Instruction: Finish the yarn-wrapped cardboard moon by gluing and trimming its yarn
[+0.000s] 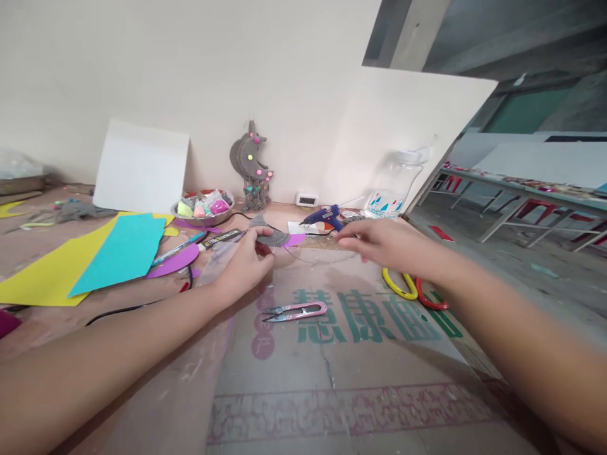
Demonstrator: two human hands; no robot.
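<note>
The head view, read as a clock face about its middle, begins with a printed clear sheet point(284, 370) spread across the near work surface, probably to guard it from glue. At six o'clock, pink thread snips point(303, 310) lie on it with blades pointing to nine, perhaps left there to be within reach of both hands. At four o'clock are the yellow and red handles of scissors point(403, 285), just beyond the snips and partly behind the right forearm.

The left hand point(250, 259), at eight o'clock, has thumb and fingers closed on a grey ridged piece point(275, 237) at nine, seemingly to steady it. The right hand point(377, 245) is raised at three o'clock, fingers bent; blur leaves it unclear whether they grip the thin strand point(310, 260) that bows between the hands.

Towards nine, turquoise paper point(118, 253) overlaps yellow paper point(40, 278). Just past the hands, near two o'clock, a blue glue gun point(329, 217) has its nozzle over a white card point(296, 227), which may catch drips.

Farthest back, a small digital clock point(306, 200) faces the person at twelve, a clear jar point(396, 183) stands at two, and a grey moon ornament point(247, 161) is upright against the pale wall point(303, 95) towards eleven.
</note>
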